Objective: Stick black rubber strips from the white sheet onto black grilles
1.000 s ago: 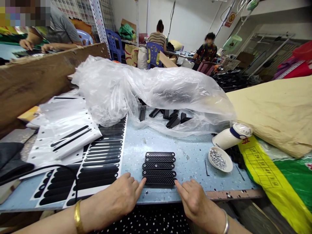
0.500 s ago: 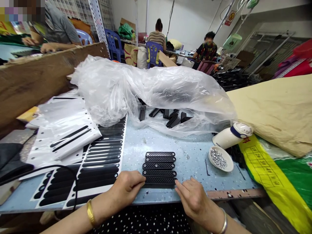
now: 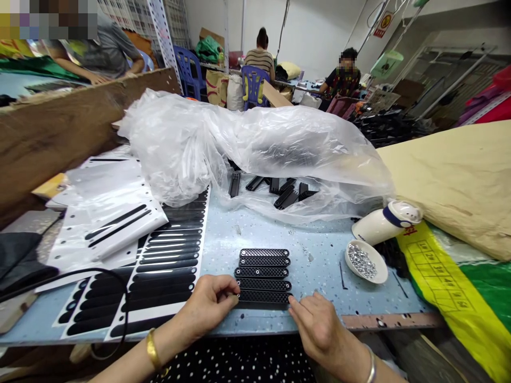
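Observation:
Several black perforated plastic strips [image 3: 263, 272] lie side by side in a row on the pale blue table [image 3: 311, 250]. My left hand [image 3: 207, 306] pinches the left end of the nearest strip [image 3: 263, 297], fingers curled. At that strip's right end my right hand [image 3: 317, 324] touches it with thumb and forefinger pressed together. Both wrists wear bangles.
A sheet of black oval stickers [image 3: 159, 276] lies left of the strips. A big clear plastic bag [image 3: 255, 149] covers more black parts behind. A small white bowl of silver bits [image 3: 365, 260] and a tipped white cup [image 3: 385, 223] sit at right. Other people work at tables behind.
My left hand has curled from an outstretched finger into a pinch on the nearest strip's left end. My right hand stays at the right end. The view shifted slightly.

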Available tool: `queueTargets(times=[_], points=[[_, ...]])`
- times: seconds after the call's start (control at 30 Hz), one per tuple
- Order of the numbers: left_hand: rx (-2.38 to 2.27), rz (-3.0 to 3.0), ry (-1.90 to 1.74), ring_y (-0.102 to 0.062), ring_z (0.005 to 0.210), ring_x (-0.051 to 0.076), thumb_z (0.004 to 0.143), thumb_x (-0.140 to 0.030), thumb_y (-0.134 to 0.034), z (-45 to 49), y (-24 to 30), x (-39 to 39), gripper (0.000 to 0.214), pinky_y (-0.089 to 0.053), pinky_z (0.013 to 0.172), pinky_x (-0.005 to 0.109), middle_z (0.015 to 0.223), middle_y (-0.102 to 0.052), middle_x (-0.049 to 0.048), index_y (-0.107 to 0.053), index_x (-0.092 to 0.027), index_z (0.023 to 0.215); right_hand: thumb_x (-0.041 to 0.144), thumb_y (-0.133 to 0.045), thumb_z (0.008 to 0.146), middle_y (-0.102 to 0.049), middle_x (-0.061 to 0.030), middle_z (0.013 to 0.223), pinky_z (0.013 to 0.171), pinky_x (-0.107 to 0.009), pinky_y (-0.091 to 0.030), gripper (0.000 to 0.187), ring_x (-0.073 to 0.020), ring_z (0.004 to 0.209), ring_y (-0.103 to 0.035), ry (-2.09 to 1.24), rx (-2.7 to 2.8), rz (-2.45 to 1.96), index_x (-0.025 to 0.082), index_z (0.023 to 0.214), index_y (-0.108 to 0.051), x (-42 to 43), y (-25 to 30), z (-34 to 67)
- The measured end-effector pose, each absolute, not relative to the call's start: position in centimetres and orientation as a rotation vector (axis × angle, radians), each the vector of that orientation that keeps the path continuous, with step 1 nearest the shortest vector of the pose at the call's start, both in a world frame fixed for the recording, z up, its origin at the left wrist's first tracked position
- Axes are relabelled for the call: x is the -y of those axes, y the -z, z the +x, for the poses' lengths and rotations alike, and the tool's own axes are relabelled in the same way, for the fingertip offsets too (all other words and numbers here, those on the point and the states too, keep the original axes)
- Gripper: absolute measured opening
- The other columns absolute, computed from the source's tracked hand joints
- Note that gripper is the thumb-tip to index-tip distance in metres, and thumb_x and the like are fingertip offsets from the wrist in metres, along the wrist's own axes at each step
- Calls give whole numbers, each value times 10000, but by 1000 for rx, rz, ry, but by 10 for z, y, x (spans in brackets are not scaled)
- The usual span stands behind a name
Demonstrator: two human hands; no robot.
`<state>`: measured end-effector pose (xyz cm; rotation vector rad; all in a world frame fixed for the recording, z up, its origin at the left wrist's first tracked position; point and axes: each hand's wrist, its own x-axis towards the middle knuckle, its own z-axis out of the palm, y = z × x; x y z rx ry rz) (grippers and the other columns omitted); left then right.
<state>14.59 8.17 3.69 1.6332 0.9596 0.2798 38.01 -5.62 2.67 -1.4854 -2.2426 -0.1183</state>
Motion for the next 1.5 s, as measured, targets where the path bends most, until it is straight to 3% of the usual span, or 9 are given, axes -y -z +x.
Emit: queueTargets(times=[0.27,0.47,0.9,1.07,1.27,1.5], points=[[-940,1649,-324,-490,592,119,732,-258,-525,146,-35,-83,178,-379,572,252,610,-578,-17,-652,-144,683,15,-440,917,-583,-49,644,575,-334,-381,216,-183,583,-504,135,2235,-1470,41,1048,-610,57,-25,381],[-996,1479,-279,-345,487,81,671,-259,-557,149,-36,-82,138,-267,478,221,500,-425,-79,-637,-146,668,10,-439,913,-585,-54,660,597,-348,-397,230,-189,606,-513,98,2234,-1472,38,1077,-598,58,-20,382],[-1065,1557,-326,-455,535,111,683,-257,-581,149,-33,-79,146,-334,514,239,554,-562,-25,-682,-152,666,13,-448,904,-610,-73,670,585,-359,-416,231,-198,598,-531,94,2235,-1482,26,1071,-607,58,-22,383],[-1077,1454,-359,-419,444,85,700,-290,-590,146,-28,-75,159,-312,432,211,517,-499,-58,-665,-154,734,29,-448,916,-613,-77,678,588,-363,-424,233,-202,610,-540,64,2250,-1497,25,1087,-606,58,-20,384],[-1093,1290,-395,-409,360,66,688,-345,-640,150,-29,-73,201,-326,365,191,470,-444,-96,-526,-185,643,25,-437,918,-608,-73,675,583,-356,-410,233,-196,605,-530,63,2232,-1492,29,1072,-611,58,-20,383],[-1049,1307,-389,-369,368,61,663,-304,-627,155,-27,-77,171,-326,341,175,464,-413,-103,-503,-194,617,27,-430,921,-593,-56,655,572,-336,-357,230,-189,594,-509,38,2199,-1490,53,1040,-626,58,-24,384]])
